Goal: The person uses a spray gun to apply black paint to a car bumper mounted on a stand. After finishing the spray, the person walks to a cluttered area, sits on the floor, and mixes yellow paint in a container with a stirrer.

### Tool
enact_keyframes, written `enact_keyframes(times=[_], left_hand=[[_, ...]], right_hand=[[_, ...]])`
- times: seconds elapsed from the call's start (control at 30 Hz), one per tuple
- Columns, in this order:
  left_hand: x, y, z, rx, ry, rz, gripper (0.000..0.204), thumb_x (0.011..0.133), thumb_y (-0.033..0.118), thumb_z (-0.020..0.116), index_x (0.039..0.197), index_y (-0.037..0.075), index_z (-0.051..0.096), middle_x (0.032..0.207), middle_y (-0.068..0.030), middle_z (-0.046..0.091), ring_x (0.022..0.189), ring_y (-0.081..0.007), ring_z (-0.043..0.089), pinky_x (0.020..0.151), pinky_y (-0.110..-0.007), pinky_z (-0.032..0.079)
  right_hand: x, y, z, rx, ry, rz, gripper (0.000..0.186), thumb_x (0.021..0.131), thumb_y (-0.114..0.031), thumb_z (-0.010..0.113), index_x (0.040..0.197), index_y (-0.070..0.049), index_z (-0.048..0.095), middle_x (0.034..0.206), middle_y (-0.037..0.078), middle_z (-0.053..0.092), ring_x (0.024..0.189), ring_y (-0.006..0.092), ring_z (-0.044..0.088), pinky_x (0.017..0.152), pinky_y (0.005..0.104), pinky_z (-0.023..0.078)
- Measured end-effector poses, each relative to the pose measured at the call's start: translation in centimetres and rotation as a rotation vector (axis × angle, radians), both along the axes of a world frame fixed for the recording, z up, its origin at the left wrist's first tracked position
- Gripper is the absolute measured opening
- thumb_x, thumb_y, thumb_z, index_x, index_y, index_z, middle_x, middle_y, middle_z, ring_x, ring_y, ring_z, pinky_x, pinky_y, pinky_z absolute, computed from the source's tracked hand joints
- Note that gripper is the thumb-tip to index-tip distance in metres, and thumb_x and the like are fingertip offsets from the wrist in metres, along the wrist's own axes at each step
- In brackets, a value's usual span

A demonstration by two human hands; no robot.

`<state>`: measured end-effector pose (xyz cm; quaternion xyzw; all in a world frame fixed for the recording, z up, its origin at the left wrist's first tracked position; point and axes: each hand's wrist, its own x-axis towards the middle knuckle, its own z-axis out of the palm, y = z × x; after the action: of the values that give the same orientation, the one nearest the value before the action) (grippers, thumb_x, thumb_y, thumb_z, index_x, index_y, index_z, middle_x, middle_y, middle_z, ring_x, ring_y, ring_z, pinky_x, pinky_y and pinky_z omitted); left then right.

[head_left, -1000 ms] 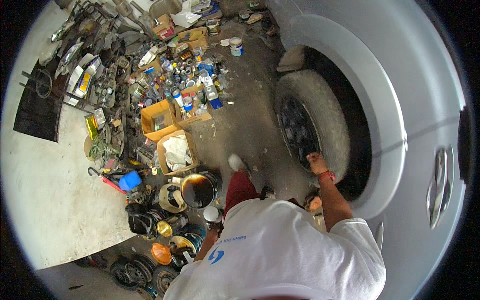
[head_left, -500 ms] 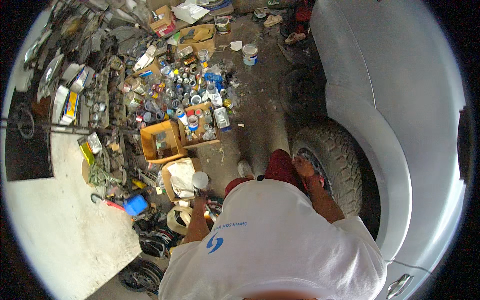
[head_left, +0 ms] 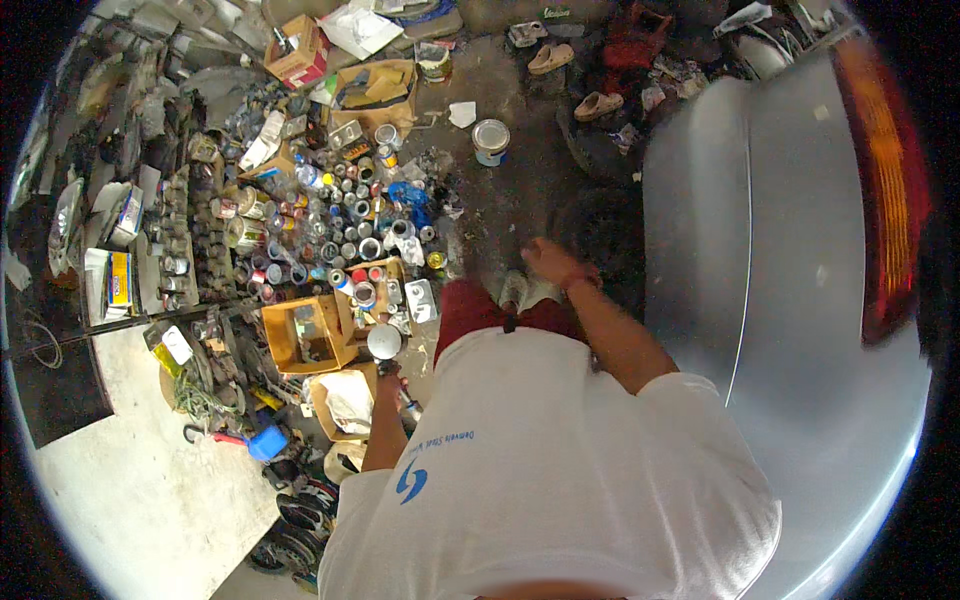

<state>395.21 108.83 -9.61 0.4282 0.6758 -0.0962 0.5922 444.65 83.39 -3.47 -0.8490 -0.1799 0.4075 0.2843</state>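
Note:
My left hand [head_left: 388, 378] is closed around what looks like a paint spray gun, seen from above. Its round pale grey cup lid [head_left: 384, 341] faces up, and a silver metal part [head_left: 412, 407] shows below my fingers. Beneath it are an open cardboard box [head_left: 357, 432] with white material inside and a box of cans [head_left: 397, 268]. My right hand [head_left: 548, 262] hangs in front of me over the dark floor, fingers loosely apart and nothing visible in them. A reddish band circles that wrist.
A silver vehicle [head_left: 790, 250] with an orange-red tail light [head_left: 885, 190] stands close at my right. Many cans and jars [head_left: 350, 210] crowd the floor at left. Ahead are a lidded paint can [head_left: 491, 141] and sandals [head_left: 598, 106]. An empty cardboard box [head_left: 281, 338] lies left.
My view has moved forward along the vehicle, from its wheel to the tail light. My right hand has left the tyre and swung forward. My left hand still holds the spray gun.

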Motion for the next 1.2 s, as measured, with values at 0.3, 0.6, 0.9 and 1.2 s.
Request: enact_keyframes(times=[0.3,0.6,0.9,1.2], left_hand=[[10.6,-4.4,1.9,-0.125,0.117,-0.071,0.037,0.103,0.031,0.060,0.135,0.014,0.057,0.097,-0.0094,0.067,0.065,-0.0217,0.061,0.057,-0.039,0.048],[25.9,11.1,-2.6,0.014,0.025,0.113,0.046,0.100,0.037,0.063,0.139,0.012,0.055,0.101,-0.0144,0.068,0.074,-0.0275,0.064,0.063,-0.043,0.051],[38.4,23.6,-2.0,0.318,-0.252,0.292,0.056,0.098,0.042,0.066,0.142,0.010,0.053,0.105,-0.0193,0.070,0.084,-0.0332,0.068,0.070,-0.046,0.054],[34.8,11.4,-10.0,-0.016,0.084,0.430,0.059,0.096,0.042,0.066,0.144,0.011,0.052,0.099,-0.0148,0.070,0.074,-0.0272,0.067,0.061,-0.046,0.052]], right_hand=[[22.0,6.6,-4.9,0.013,-0.172,-0.132,0.043,0.102,-0.041,0.065,0.119,-0.001,0.068,0.103,0.012,0.074,0.086,0.0230,0.071,0.076,0.0411,0.056],[32.6,5.2,-5.5,-0.300,0.163,-0.280,0.044,0.102,-0.050,0.061,0.122,-0.011,0.069,0.087,0.004,0.068,0.066,0.0156,0.065,0.061,0.0359,0.056],[42.1,7.4,-9.5,-0.513,-0.184,0.384,0.042,0.105,-0.044,0.051,0.122,-0.012,0.072,0.096,0.012,0.074,0.074,0.0286,0.069,0.065,0.0439,0.056],[52.9,29.9,-3.9,-0.104,-0.196,0.417,0.043,0.104,-0.042,0.063,0.126,-0.006,0.068,0.095,0.007,0.074,0.073,0.0204,0.070,0.062,0.0371,0.057]])
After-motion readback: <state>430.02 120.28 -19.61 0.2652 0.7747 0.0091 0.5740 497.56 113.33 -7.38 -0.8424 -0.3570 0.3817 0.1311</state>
